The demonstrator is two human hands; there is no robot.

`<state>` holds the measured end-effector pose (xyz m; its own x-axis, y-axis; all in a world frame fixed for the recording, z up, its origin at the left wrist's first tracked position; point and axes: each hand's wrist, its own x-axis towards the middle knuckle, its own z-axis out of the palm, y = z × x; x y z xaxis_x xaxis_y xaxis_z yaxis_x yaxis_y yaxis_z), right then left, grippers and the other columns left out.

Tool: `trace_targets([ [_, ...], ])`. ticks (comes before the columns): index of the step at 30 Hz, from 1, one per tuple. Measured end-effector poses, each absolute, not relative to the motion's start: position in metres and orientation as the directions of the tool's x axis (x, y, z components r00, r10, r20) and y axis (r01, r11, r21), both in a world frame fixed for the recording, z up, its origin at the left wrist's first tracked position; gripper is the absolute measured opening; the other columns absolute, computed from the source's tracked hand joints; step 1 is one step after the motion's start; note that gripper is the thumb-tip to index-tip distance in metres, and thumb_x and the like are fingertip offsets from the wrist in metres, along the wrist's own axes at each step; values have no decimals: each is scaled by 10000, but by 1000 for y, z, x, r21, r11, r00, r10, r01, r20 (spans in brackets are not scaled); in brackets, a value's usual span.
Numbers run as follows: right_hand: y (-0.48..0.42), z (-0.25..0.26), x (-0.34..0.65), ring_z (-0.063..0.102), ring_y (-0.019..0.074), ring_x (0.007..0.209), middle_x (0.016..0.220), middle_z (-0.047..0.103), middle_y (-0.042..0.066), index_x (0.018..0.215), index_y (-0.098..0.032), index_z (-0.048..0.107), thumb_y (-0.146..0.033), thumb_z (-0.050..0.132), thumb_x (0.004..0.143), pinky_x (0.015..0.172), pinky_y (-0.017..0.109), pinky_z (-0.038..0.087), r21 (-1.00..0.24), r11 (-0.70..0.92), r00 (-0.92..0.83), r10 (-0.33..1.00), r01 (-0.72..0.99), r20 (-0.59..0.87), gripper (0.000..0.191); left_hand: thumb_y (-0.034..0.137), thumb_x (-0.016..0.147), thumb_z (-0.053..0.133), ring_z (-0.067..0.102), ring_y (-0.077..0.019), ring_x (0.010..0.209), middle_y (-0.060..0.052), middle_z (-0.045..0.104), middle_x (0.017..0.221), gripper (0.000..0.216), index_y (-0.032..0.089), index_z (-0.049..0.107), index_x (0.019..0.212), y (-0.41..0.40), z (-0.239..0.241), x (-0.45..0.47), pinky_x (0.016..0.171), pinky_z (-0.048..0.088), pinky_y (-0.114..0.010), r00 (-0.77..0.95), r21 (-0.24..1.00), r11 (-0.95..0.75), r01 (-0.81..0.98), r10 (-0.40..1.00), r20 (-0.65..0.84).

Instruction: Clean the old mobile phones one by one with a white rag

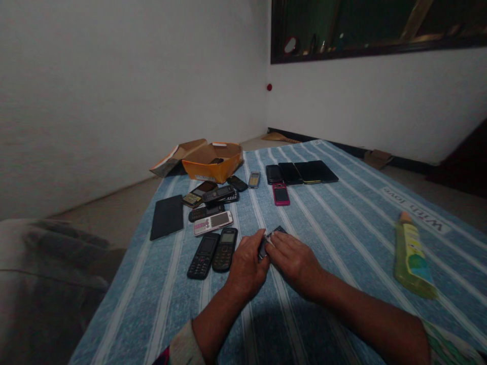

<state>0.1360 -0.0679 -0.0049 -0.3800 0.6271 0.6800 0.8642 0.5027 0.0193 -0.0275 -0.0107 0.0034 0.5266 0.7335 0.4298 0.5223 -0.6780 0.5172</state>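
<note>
As the left hand (247,263) and right hand (299,261) angle inward, they grasp a dark mobile phone (263,248) between them over the striped cloth (353,228) — right one laid across it — long axis slanting away rightward; top end indistinguishable.

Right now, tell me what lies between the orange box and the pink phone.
In the head view, a small grey phone lies between the orange box and the pink phone, on the striped cloth; a dark phone lies nearer the box.
</note>
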Motion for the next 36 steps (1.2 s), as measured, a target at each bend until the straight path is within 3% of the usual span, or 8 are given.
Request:
trace_targets([
  [5, -60, -3, 133, 626, 266, 1126, 1121, 684, 190, 1171, -80, 622, -121, 468, 943, 969, 433, 527, -40, 529, -373, 648, 847, 664, 278, 172, 763, 587, 637, -262, 987, -110, 688, 1078, 507, 142, 548, 1268, -10, 1, -27, 868, 556, -421, 513, 517, -681, 518, 732, 449],
  [11, -83, -6, 140, 633, 257, 1123, 1097, 705, 171, 1114, -106, 646, -107, 443, 940, 953, 421, 538, 20, 548, -407, 595, 836, 693, 267, 149, 752, 590, 627, -267, 1004, -107, 687, 1069, 524, 145, 546, 1274, -11, 2, -26, 869, 554, -426, 521, 532, -673, 514, 738, 429],
  [17, -73, 13, 154, 644, 217, 1093, 1068, 712, 129, 1205, -146, 599, -107, 414, 930, 959, 390, 532, -154, 556, -294, 630, 816, 719, 334, 149, 751, 621, 626, -262, 981, -113, 679, 1073, 525, 132, 539, 1269, -15, 7, -25, 861, 549, -434, 514, 554, -644, 528, 761, 395],
  [20, -54, 17, 155, 653, 205, 1035, 1023, 711, 114, 1118, -159, 634, -133, 420, 947, 937, 375, 530, -181, 545, -263, 636, 819, 725, 275, 128, 733, 620, 627, -252, 971, -86, 679, 1067, 548, 169, 536, 1273, -14, 7, -25, 864, 543, -429, 512, 556, -648, 521, 758, 404],
  [24, -41, 9, 146, 645, 227, 995, 989, 696, 147, 995, -135, 661, -148, 429, 955, 878, 387, 534, -97, 531, -333, 653, 842, 680, 236, 154, 738, 620, 632, -245, 960, -86, 677, 1070, 551, 173, 525, 1280, -13, 6, -26, 863, 542, -418, 506, 569, -643, 513, 762, 404],
  [30, -71, 0, 139, 535, 314, 1228, 1248, 635, 156, 1153, -140, 619, -48, 457, 897, 983, 552, 440, -62, 401, -307, 783, 914, 541, 317, 172, 744, 631, 637, -249, 983, -99, 675, 1096, 544, 153, 519, 1276, -13, 1, -27, 883, 545, -419, 505, 568, -641, 516, 763, 403],
  [36, -79, -1, 140, 544, 307, 1228, 1247, 631, 188, 1159, -116, 626, -98, 460, 933, 935, 487, 498, 5, 395, -330, 761, 919, 558, 281, 152, 748, 623, 629, -259, 1009, -121, 677, 1090, 525, 120, 531, 1264, -13, 3, -26, 891, 543, -425, 506, 576, -631, 519, 770, 389],
])
